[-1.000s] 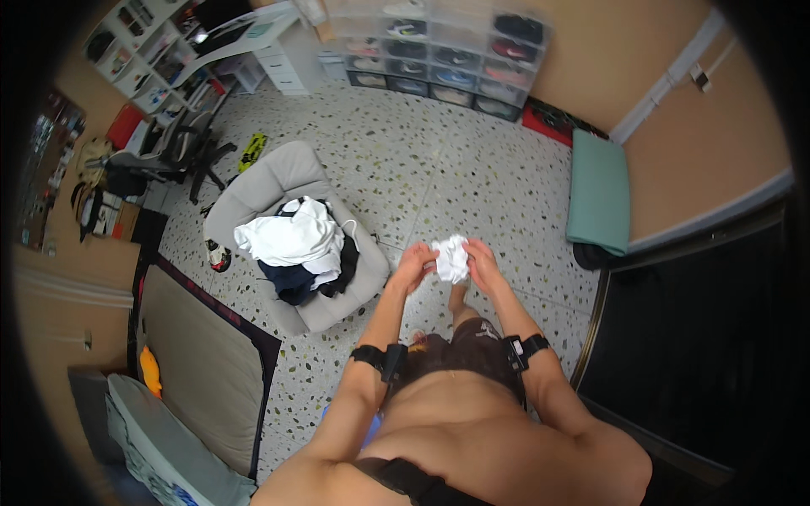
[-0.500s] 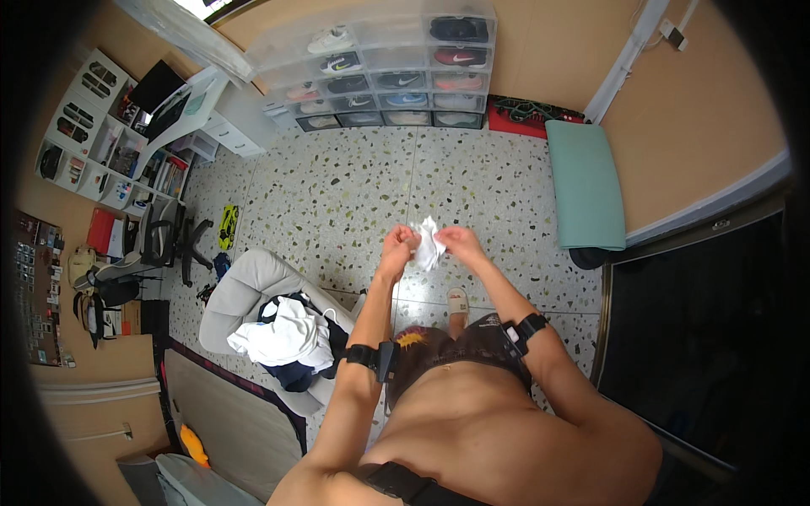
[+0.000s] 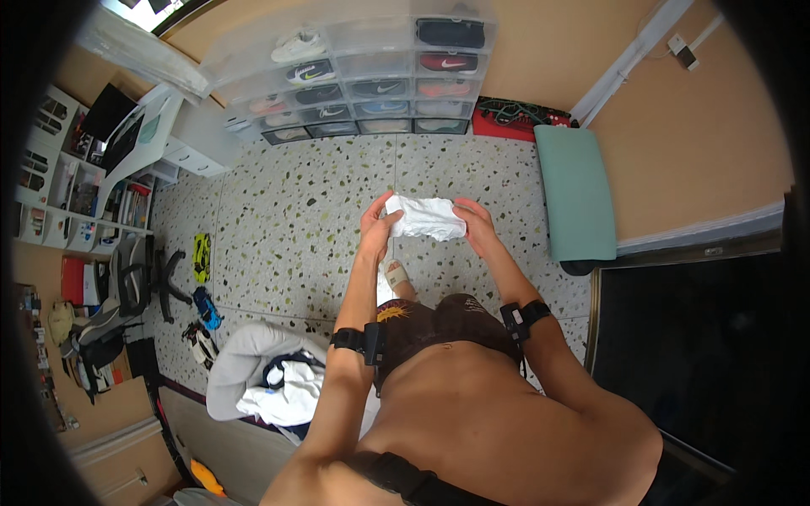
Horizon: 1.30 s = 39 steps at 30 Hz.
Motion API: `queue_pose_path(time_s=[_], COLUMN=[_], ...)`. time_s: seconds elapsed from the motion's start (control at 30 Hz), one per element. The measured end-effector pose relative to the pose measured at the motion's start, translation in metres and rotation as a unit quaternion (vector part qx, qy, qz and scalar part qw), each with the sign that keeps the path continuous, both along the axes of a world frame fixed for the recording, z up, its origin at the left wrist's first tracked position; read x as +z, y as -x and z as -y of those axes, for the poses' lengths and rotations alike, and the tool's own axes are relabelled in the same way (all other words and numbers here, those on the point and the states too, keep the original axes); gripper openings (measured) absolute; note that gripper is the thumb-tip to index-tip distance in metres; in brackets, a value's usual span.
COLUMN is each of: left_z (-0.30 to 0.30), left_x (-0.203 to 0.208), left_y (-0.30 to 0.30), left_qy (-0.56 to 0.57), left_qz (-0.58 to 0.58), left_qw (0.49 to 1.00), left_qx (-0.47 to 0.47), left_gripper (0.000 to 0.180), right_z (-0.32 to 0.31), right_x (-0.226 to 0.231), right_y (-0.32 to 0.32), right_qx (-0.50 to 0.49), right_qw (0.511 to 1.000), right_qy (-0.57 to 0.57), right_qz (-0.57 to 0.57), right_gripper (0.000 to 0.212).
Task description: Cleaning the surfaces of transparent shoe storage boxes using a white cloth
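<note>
A small, wrinkled white cloth point(image 3: 426, 218) is stretched sideways between my hands, above the speckled floor. My left hand point(image 3: 377, 223) pinches its left end, thumb on top. At the other end my right hand point(image 3: 475, 222) grips the edge, the fingers partly behind the fabric. The lower edge of the cloth hangs ragged and bunched; I cannot make out what garment it is. To the lower left, a grey padded chair point(image 3: 228, 384) bears a heap of white and dark clothes point(image 3: 291, 392), partly hidden by my left arm.
Stacked clear shoe boxes point(image 3: 384, 88) line the far wall. A green padded board point(image 3: 578, 194) leans along the right wall, near a dark door point(image 3: 683, 337). At left are a wheeled office chair point(image 3: 139, 274), a white desk point(image 3: 164, 126) and toy cars point(image 3: 202, 257) on the floor.
My hands have moved apart, and the bunched white cloth is now spread wide between them. My view has shifted, with the clothes-laden chair lower and a foot stepping forward.
</note>
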<state>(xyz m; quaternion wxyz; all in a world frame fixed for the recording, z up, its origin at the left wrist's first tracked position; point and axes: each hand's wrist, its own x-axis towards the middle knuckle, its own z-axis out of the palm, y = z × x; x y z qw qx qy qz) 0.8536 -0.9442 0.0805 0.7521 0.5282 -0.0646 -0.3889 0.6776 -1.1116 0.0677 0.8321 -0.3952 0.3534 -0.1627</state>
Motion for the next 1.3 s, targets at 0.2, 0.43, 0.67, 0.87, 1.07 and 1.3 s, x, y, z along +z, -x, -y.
queue_pose_path(time_s=[0.2,0.43,0.67,0.87,1.07,1.3], left_z=[0.074,0.146,0.263,0.343,0.394,0.38], left_x=[0.02,0.01,-0.007,0.014,0.029,0.019], left_y=[-0.081,-0.123,-0.147,-0.173,-0.181,-0.207], left_qy=[-0.069,-0.119,-0.07,-0.141,-0.182,-0.124], left_qz=[0.117,0.171,0.259,0.409,0.559,0.525], left_qw=[0.977,0.96,0.934,0.846,0.676,0.71], left_qx=[-0.163,-0.186,-0.237,-0.313,-0.445,-0.453], left_gripper=[0.058,0.059,0.06,0.053,0.036,0.032], right_z=[0.064,0.106,0.218,0.242,0.278,0.287], right_x=[-0.03,-0.037,-0.091,-0.08,-0.078,-0.048], right_y=[-0.053,-0.098,-0.106,-0.194,-0.242,-0.258], right_qx=[-0.156,-0.189,-0.21,-0.067,-0.043,-0.039], right_qw=[0.947,0.943,0.885,0.988,0.99,0.987], right_qy=[0.232,0.164,0.298,0.073,-0.11,0.023], right_qz=[-0.16,-0.218,-0.289,-0.121,-0.072,-0.154], right_gripper=[0.027,0.025,0.023,0.023,0.027,0.029])
